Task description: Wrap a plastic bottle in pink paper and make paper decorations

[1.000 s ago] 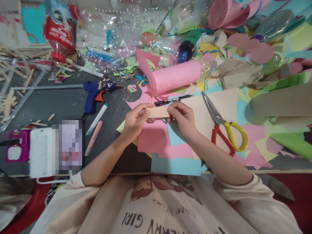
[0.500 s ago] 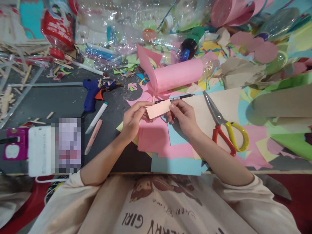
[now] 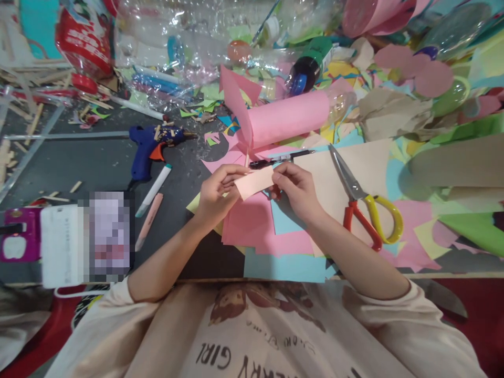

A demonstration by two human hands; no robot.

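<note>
Both my hands hold a small peach paper strip [image 3: 255,182] above a pile of pink and blue paper sheets [image 3: 252,226]. My left hand [image 3: 216,193] pinches the strip's left end. My right hand [image 3: 297,189] pinches its right end, fingers closed. The strip is tilted, its right end higher. A black pen [image 3: 281,158] lies just beyond my fingers. Scissors with red and yellow handles [image 3: 364,202] lie open-bladed to the right of my right hand.
A rolled pink paper tube [image 3: 289,118] lies behind the pen. A blue glue gun [image 3: 151,149] and two markers [image 3: 151,202] lie on the dark table to the left. Plastic bottles and paper scraps crowd the back. A white box [image 3: 61,244] sits at the near left.
The strip has tilted and shifted slightly between my fingers; my hands stayed in nearly the same place.
</note>
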